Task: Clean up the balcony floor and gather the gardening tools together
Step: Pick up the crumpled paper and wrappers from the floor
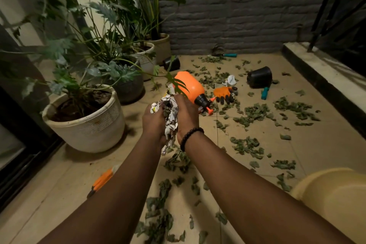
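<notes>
Potted plants [85, 117] left, leaves [255, 113] scattered across floor [316, 144], bucket [332, 200] right

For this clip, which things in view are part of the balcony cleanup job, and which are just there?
Part of the job:
crumpled paper, held between left hand and right hand
dry leaves
spray bottle
orange glove
teal-handled tool
hand rake
yellow bin

Just there:
white plant pot
brick wall

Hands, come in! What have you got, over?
Both hands gripping crumpled paper wad. Leaves cover floor. Orange sprayer, gloves ungathered ahead.
</notes>
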{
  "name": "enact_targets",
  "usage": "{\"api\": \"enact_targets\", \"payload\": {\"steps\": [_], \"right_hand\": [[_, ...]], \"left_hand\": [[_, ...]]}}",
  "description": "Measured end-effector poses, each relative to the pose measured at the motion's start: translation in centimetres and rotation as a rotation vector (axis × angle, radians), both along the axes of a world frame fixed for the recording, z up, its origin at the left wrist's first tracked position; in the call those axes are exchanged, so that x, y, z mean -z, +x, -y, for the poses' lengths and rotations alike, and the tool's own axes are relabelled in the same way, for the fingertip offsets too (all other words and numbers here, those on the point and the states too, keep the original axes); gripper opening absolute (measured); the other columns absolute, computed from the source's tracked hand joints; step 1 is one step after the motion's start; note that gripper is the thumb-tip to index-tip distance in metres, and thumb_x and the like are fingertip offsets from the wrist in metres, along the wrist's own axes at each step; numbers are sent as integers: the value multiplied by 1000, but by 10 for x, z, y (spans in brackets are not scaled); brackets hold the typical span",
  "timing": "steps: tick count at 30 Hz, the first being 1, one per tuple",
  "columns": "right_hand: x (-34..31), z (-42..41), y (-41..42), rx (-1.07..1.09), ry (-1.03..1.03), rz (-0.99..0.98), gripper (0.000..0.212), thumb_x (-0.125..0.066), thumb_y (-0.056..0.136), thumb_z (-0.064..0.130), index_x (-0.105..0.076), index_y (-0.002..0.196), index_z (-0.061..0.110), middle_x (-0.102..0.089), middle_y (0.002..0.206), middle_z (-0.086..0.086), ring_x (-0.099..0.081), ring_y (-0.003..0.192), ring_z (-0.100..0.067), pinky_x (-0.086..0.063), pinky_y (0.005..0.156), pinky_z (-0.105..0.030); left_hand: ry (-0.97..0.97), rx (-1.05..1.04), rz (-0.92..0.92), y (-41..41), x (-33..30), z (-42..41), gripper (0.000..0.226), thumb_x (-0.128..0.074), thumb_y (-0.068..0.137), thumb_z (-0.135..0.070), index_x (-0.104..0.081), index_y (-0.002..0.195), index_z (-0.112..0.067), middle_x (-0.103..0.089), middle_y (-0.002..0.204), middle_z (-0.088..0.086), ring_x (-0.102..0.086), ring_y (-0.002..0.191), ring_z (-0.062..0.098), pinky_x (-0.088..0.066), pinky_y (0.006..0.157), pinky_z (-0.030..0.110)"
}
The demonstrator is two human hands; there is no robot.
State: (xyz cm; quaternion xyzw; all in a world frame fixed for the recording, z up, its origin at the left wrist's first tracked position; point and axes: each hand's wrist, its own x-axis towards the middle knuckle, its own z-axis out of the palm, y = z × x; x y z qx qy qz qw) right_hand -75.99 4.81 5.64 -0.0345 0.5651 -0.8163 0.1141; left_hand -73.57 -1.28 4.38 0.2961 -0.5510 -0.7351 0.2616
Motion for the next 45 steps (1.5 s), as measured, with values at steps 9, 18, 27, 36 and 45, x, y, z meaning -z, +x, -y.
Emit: {"api": "enact_targets", "payload": {"steps": [9, 18, 27, 36, 45], "right_hand": [[-4, 4, 2, -61, 52, -156, 20, -52, 85, 34, -65, 98, 41, -67, 114, 4, -64, 105, -22, -54, 92, -48], [-6, 5, 21, -110, 144, -260, 43, -60, 76, 73, -64, 106, 44, -65, 123, 10, -60, 115, -11, -51, 99, -42], [-11, -1, 12, 103, 217, -199, 8, -63, 90, 27, -61, 96, 30, -68, 97, 3, -64, 89, -18, -52, 75, -30], [-10, -8, -2, 196, 141, -113, 27, -58, 83, 28, -67, 108, 33, -69, 101, 7, -65, 89, -19, -56, 78, -38], [-99, -42, 41, 305, 124, 146, 29, -62, 88, 17, -63, 91, 46, -69, 102, 12, -67, 90, -11, -57, 81, -37]], "left_hand": [[146, 71, -144, 0, -9, -3, 40, -60, 85, -30, -63, 116, -5, -70, 107, 16, -68, 93, 29, -57, 76, 36], [-143, -90, 139, -18, 11, 24, 39, -58, 68, -38, -69, 99, -17, -71, 97, 19, -69, 93, 41, -56, 79, 48], [-107, -71, 136, -8, -11, -1, 38, -55, 90, -30, -64, 114, -2, -69, 105, 17, -61, 78, 25, -46, 61, 28], [-209, -112, 112, -18, -17, -19, 56, -41, 89, -71, -63, 108, -23, -70, 113, 2, -64, 108, 28, -50, 100, 48], [-216, -197, 245, 37, -107, -61, 40, -42, 103, -46, -63, 113, -14, -67, 113, 4, -60, 108, 22, -41, 82, 28]]}}
